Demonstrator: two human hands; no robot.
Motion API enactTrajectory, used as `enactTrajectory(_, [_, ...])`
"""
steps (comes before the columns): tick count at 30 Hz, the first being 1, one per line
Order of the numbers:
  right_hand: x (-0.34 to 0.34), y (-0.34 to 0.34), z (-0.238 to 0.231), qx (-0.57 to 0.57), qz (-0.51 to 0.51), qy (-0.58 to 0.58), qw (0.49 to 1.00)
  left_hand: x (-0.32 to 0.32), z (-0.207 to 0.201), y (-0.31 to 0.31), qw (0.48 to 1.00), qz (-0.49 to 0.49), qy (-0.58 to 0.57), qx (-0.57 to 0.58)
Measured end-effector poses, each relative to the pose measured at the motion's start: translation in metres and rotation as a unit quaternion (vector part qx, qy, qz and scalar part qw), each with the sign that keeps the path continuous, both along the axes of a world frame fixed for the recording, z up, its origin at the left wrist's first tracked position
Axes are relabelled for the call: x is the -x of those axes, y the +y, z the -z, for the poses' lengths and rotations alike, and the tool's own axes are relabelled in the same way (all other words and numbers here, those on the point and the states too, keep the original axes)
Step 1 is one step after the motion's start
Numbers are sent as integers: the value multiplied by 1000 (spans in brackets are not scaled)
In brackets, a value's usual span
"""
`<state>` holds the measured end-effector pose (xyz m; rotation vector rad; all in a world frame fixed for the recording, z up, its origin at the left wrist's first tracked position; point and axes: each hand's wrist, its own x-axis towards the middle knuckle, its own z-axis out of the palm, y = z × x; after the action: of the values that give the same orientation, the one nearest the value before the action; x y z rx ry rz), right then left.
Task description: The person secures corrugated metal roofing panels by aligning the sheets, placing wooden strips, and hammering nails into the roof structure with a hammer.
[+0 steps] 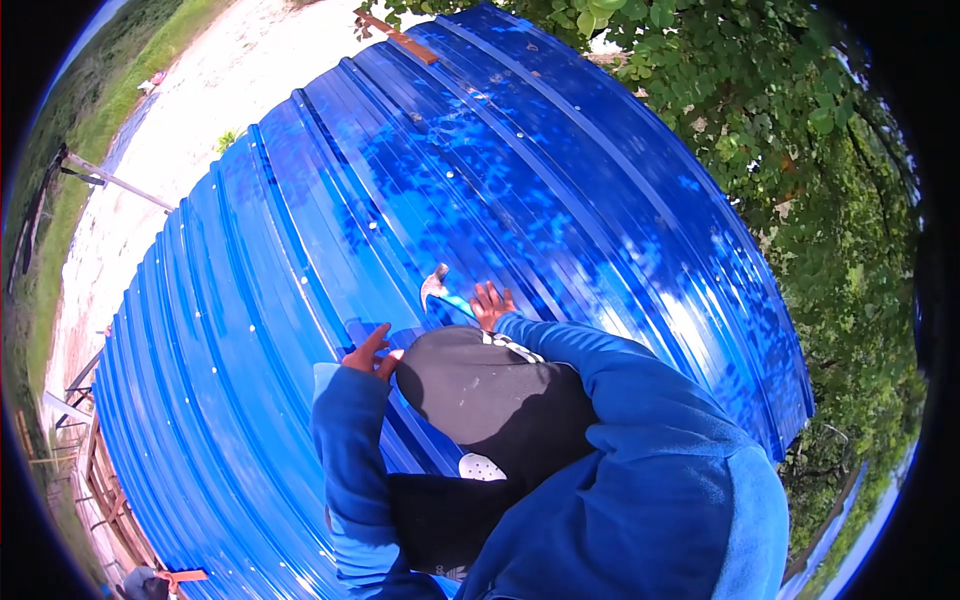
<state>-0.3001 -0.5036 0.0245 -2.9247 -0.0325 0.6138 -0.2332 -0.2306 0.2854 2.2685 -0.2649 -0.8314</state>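
Low over the blue ribbed metal roofing [290, 290], my left hand [371, 354] is held beside my bent knee, fingers apart, with nothing visible in it. My right hand [490, 304] reaches past the knee, its fingers spread at the end of a hammer's [436, 286] blue handle. The hammer has a worn metal claw head pointing away from me. Part of its handle is hidden by the hand, which looks laid over it rather than wrapped round it.
I am crouched on the roofing in dark trousers [490, 390] and a white perforated shoe [481, 467]. Raised ribs and several fastener heads cross the sheets. Leafy branches [770, 130] hang along the right edge. Wooden framing [110, 490] shows at lower left, and a brown strip [405, 43] at the far edge.
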Motion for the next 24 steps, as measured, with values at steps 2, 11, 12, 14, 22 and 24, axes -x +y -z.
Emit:
enactTrajectory(2, [-3,11,5,-8,-4,-13,1000,0,3,10,999,-22,-3,28])
enactTrajectory(11, [-1,-37,4,-4,77,-37,996,-50,95,-43,982,64,-81,-158])
enactTrajectory(12, [-6,-18,-23,-83,93,-37,992,-56,129,-30,980,50,-71,-176])
enactTrajectory(14, [-22,-15,-60,-139,168,-9,976,-76,192,-31,971,-35,-142,-192])
enactTrajectory(22, [-185,-82,-30,4,188,-214,959,-92,283,-124,922,-215,-130,-294])
enactTrajectory(24, [-232,-113,-15,65,192,-190,961,-92,278,-145,903,-231,-253,-259])
